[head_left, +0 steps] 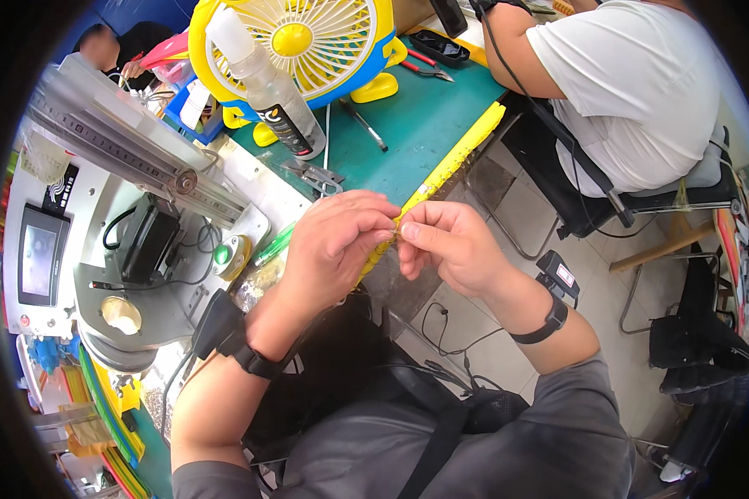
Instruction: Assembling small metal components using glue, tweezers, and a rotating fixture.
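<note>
My left hand (337,241) and my right hand (448,243) meet in front of the bench's yellow-taped edge (458,154). Both are closed in a pinch, fingertips almost touching. Between them is something tiny and thin, too small to make out. A black strap with a box-shaped device circles each wrist. Left of my left hand lie a green tool or pen (275,244) and a round green button (223,254). A metal cutter-like tool (316,176) rests just beyond that hand.
On the green mat (416,108) stand a yellow and blue fan (374,50) and a clear spray bottle (287,108); red-handled pliers (429,66) lie there too. A machine with a screen (43,254) fills the left. A person in a white shirt (632,75) sits at right. Cables (449,341) trail below.
</note>
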Tool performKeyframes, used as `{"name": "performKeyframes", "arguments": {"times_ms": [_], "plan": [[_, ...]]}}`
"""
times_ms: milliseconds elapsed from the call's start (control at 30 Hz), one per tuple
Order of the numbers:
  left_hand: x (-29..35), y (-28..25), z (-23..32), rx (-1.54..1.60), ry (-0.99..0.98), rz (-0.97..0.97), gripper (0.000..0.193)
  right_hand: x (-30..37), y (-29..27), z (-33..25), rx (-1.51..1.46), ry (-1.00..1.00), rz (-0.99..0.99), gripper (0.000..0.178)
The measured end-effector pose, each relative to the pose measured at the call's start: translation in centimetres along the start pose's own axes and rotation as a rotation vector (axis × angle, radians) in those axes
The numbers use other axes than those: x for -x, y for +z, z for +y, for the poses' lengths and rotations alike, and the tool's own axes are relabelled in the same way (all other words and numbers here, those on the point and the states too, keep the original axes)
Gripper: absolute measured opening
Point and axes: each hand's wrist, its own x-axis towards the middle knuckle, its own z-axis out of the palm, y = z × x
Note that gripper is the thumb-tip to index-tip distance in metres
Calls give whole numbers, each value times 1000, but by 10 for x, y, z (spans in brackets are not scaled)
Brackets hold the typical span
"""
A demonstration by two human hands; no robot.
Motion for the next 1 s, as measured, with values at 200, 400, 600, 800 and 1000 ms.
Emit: {"name": "performKeyframes", "arguments": {"times_ms": [200,400,600,800,1000], "plan": [[-2,0,3,-44,27,-17,13,9,-1,-7,164,-23,15,16],[-3,5,6,-193,-10,1,22,-2,-92,-23,255,-362,286,14],[-5,9,7,-255,-65,-70,17,-28,-121,-13,135,-364,311,14],[-6,13,7,-253,-96,-36,13,-40,-122,-12,41,-325,283,13],[-6,12,7,-262,-83,-26,12,-45,-133,-1,-24,-364,282,13]]}}
